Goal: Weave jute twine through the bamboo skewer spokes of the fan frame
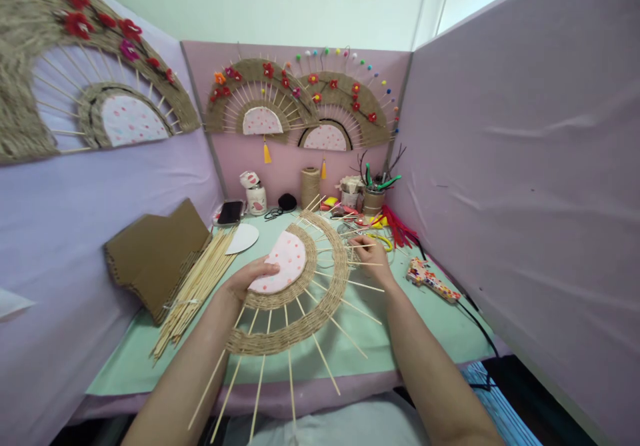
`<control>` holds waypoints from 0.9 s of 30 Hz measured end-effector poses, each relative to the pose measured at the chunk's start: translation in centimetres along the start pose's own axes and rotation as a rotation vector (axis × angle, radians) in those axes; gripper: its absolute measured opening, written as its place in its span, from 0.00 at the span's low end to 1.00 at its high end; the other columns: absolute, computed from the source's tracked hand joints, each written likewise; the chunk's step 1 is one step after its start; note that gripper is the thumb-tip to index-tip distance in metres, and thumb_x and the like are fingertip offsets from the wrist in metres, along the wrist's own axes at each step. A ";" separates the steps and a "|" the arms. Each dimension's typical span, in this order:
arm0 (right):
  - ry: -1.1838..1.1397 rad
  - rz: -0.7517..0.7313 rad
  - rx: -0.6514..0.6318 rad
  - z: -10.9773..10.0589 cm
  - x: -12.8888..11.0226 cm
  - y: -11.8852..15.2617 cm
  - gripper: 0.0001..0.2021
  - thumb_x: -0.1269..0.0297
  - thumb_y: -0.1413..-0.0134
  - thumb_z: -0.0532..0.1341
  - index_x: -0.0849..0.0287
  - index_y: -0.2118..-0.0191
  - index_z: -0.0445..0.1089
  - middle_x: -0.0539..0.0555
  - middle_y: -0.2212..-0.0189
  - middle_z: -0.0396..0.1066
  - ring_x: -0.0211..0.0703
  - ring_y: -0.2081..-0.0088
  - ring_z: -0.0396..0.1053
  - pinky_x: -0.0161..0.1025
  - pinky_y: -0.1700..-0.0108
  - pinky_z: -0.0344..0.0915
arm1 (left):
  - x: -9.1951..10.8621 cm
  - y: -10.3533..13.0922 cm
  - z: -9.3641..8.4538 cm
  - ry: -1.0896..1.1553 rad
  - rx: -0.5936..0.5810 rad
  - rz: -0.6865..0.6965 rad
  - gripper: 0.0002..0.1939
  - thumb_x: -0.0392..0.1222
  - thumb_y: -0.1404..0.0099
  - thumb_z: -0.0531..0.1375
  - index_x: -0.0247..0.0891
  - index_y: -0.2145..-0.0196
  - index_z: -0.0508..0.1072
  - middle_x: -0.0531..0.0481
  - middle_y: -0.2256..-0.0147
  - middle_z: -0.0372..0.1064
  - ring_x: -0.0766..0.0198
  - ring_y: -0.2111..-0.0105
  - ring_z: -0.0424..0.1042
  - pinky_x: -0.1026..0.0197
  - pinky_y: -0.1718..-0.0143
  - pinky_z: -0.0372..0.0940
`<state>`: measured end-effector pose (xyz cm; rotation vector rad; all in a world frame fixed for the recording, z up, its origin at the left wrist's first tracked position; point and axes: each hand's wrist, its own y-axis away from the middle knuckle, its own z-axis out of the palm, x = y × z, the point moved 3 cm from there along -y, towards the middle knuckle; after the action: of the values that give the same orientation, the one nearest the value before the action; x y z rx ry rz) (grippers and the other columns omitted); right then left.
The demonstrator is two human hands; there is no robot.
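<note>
A half-round fan point(340, 269) of pale sticks with two bands of woven twine is tilted above the table. At its centre is a white half-circle point(286, 259) with pink dots. My left hand point(253, 276) grips the fan there, thumb on the dotted piece and fingers hidden underneath. My right hand point(371, 254) is at the outer band's right side, among the stick ends. Its fingers are pinched together on what looks like thin twine point(350, 233), though they partly cover it. Several bare stick ends point toward me.
Left are cardboard point(155, 253), a stick bundle point(197, 289) and a white half-disc point(243, 239). A twine spool point(310, 189), tool pot point(373, 201) and red strips point(399, 226) stand or lie behind. A patterned glue gun point(433, 281) with a cord lies right. Finished fans point(260, 76) hang on the panels.
</note>
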<state>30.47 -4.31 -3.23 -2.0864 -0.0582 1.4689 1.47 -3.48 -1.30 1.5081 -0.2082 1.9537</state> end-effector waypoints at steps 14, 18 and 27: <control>-0.156 -0.008 -0.326 7.2 -2.9 -3.6 0.09 0.58 0.55 0.59 0.59 0.73 0.68 0.49 0.78 0.67 0.37 0.76 0.62 0.34 0.72 0.58 | 0.1 3.0 -4.7 0.037 0.078 -0.026 0.28 0.36 0.56 0.67 0.28 0.55 0.70 0.41 0.72 0.75 0.59 0.75 0.73 0.64 0.74 0.65; -0.241 0.029 -0.240 8.3 -1.5 -3.2 0.10 0.57 0.57 0.60 0.59 0.76 0.67 0.49 0.79 0.67 0.36 0.76 0.62 0.34 0.72 0.59 | -0.1 3.1 -4.7 0.028 0.072 0.000 0.30 0.36 0.55 0.67 0.29 0.52 0.68 0.43 0.71 0.75 0.60 0.75 0.73 0.65 0.75 0.65; -0.084 -0.058 -0.102 5.7 0.4 -3.1 0.11 0.56 0.53 0.57 0.59 0.71 0.68 0.50 0.77 0.68 0.39 0.74 0.64 0.36 0.70 0.59 | -0.7 2.4 -4.2 -0.006 0.068 -0.030 0.34 0.35 0.56 0.68 0.30 0.50 0.66 0.42 0.69 0.75 0.60 0.73 0.73 0.64 0.73 0.66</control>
<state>26.57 0.83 -3.40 -2.0839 -0.2293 1.5477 -3.23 -3.52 -2.65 1.5523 -0.1216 1.9500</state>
